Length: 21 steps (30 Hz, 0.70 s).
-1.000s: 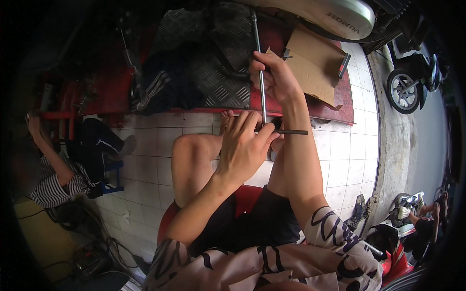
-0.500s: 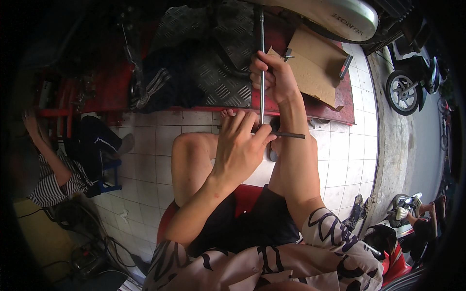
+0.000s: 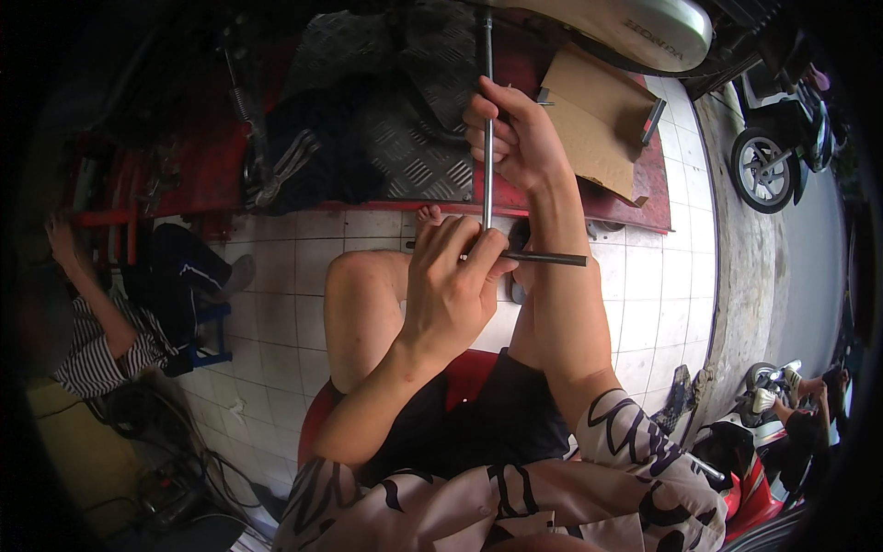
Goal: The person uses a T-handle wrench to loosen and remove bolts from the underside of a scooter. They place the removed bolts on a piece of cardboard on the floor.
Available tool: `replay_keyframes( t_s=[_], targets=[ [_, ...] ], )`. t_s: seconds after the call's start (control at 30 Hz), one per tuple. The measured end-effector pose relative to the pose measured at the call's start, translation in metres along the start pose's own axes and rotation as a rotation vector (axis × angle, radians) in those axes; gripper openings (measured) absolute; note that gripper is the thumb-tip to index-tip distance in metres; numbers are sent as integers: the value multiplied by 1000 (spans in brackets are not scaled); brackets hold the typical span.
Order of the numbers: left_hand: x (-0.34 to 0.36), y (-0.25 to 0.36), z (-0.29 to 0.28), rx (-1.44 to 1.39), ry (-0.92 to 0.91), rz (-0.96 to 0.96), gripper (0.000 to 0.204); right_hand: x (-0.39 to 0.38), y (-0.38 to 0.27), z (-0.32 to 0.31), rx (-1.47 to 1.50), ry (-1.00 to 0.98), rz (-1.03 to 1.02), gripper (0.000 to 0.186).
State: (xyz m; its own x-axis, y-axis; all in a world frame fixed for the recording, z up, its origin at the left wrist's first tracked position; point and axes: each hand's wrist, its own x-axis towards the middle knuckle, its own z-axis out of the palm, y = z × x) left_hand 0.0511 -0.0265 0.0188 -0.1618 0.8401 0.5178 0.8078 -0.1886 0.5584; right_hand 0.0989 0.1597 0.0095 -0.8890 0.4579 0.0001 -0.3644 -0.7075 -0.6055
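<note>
At the far left a co-worker (image 3: 124,322) in a striped top sat low beside a red metal frame (image 3: 101,218), near a blue stool (image 3: 213,333). Black cables (image 3: 210,469) trailed at the lower left. A low red platform (image 3: 655,207) ran across the upper middle, inset with grey tread plate (image 3: 418,179); dark cloth (image 3: 336,156) lay on it. White floor tiles (image 3: 276,276) stretched in front, where the person sat on a red seat (image 3: 317,425), knees apart

In the middle, the left hand (image 3: 451,290) had its fingers closed around the crossbar of a T-handle wrench (image 3: 487,193), near where bar and shaft met; the bar's dark end stuck out rightward across the right forearm. Farther up the shaft, the right hand (image 3: 522,143) had its fingers curled around it. The shaft pointed away toward a motorcycle with a silver cover (image 3: 644,37); what its far end met was too dark to tell

To the right came a concrete strip (image 3: 740,294), a grey road (image 3: 809,267), a motorcycle wheel (image 3: 765,170) and, lower down, a red motorcycle (image 3: 756,492)

An opened cardboard box (image 3: 593,115) lay on the platform beside the right hand, with a grey metal piece (image 3: 653,122) at its right edge
</note>
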Motion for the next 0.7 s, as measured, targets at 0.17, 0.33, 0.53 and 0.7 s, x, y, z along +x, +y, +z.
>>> replay_keyframes(
  t_s=[0.17, 0.33, 0.53, 0.7],
  targets=[
    [-14, -11, 14, -389, 112, -149, 14, 1, -4, 24, -182, 181, 2, 36],
    [-10, -18, 25, -522, 187, -88, 26, 2, -2, 19, -164, 166, -36, 37],
    [-4, -20, 20, -804, 269, -117, 39, 12, 6, 20, -76, 80, -81, 38],
    [2, -18, 18, -1192, 362, -167, 47, 18, 7, 30, -201, 209, -79, 37]
  ],
)
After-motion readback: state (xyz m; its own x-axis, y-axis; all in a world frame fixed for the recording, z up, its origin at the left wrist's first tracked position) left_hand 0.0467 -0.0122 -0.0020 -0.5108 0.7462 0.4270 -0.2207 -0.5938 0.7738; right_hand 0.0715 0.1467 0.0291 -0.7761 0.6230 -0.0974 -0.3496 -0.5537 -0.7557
